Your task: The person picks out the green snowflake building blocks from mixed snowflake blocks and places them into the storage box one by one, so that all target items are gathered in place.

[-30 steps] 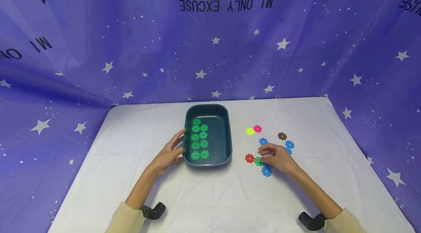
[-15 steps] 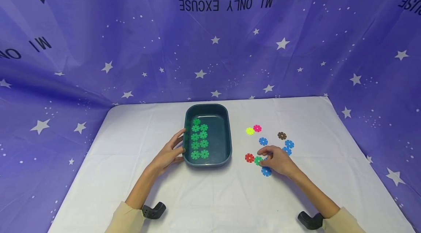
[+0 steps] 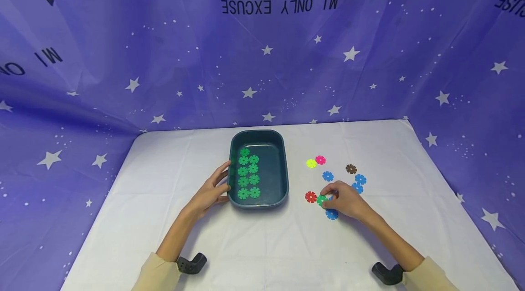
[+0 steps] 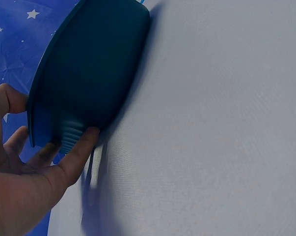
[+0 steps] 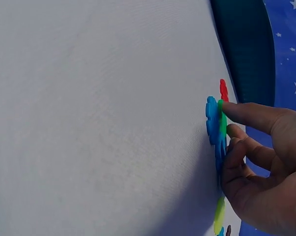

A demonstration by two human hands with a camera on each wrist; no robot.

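Note:
My left hand grips the left side of a dark teal tray. In the left wrist view, its bent fingers touch the tray's rim and outer wall. Several green interlocking discs lie along the tray's left half. On the table to its right, my right hand pinches a green interlocking disc at its edges, low over the cloth. A red disc lies just left of it. Blue discs lie beside and partly under the fingers. The right wrist view shows the green disc against blue ones.
Farther back lie a yellow disc, a pink disc and a blue disc. A brown disc and more blue discs are right of these. A star-printed purple curtain closes off the white table.
My right thumb and finger have closed on the green disc, which has shifted slightly left. The left hand and tray have stayed in place.

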